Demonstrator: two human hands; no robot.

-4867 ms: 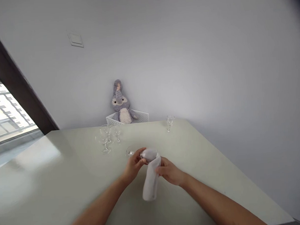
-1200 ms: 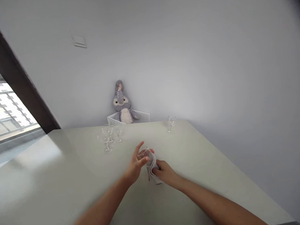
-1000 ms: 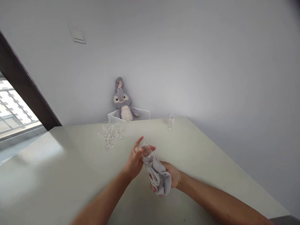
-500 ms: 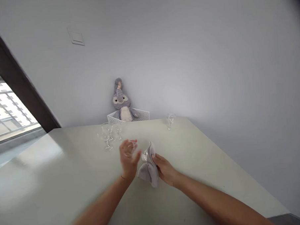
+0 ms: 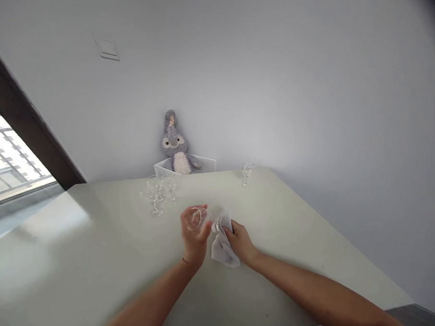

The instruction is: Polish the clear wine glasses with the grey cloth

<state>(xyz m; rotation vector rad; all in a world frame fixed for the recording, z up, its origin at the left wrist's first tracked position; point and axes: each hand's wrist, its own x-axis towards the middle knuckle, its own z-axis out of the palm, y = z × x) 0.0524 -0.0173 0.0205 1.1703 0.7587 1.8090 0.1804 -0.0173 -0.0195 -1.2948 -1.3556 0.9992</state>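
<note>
My left hand (image 5: 195, 238) is wrapped round the bowl of a clear stemmed glass (image 5: 195, 218), which lies tilted on its side with its rim facing left. The glass's stem and foot point right, toward a light grey cloth (image 5: 224, 249). My right hand (image 5: 242, 241) is closed on that cloth, pinching it by the foot of the glass. Folds of cloth hang below the fingers and partly hide the foot.
Several clear stemmed glasses (image 5: 155, 197) stand together at the table's back left. Another stemmed glass (image 5: 247, 173) stands at the back right. Behind the far edge, a grey plush toy (image 5: 181, 160) sits in a white perforated basket (image 5: 206, 164) against the wall.
Both hands have shifted slightly to the right with the glass and the cloth. The cloth has turned and now lies closer round the foot of the glass.
</note>
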